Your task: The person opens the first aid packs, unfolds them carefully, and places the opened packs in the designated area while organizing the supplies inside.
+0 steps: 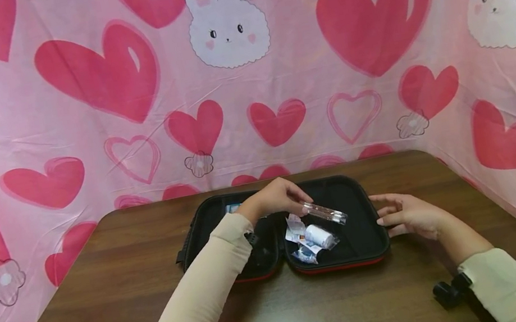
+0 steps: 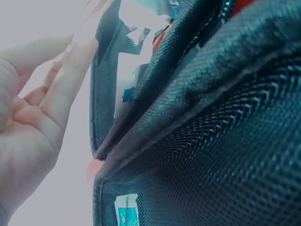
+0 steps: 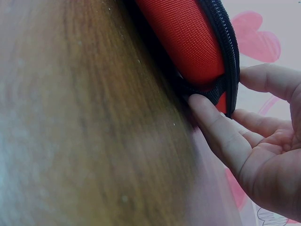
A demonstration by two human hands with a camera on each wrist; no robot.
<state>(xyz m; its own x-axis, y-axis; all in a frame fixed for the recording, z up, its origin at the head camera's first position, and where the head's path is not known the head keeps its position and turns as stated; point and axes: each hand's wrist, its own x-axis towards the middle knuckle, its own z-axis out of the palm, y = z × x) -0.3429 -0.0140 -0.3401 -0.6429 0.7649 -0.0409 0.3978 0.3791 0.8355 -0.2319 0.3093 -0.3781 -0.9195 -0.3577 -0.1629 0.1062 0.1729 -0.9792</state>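
An unfolded black-lined zip case (image 1: 345,192) with a red shell lies on the table. My left hand (image 1: 272,199) is above the case's right half and pinches one end of a narrow, shiny clear-wrapped packet (image 1: 326,213). What the wrapper contains is too small to tell. Below it lie a white roll (image 1: 320,236) in clear wrap and several small packets (image 1: 304,254). My right hand (image 1: 408,215) holds the case's right rim; in the right wrist view the thumb (image 3: 207,110) is by the strap and the fingers touch the zip edge.
Behind mesh in the case's left half, a blue and white packet (image 1: 232,208) shows, partly hidden by my left arm. The wooden table (image 1: 151,258) extends around the case. A pink cloth with hearts and rabbits (image 1: 236,90) hangs behind the table.
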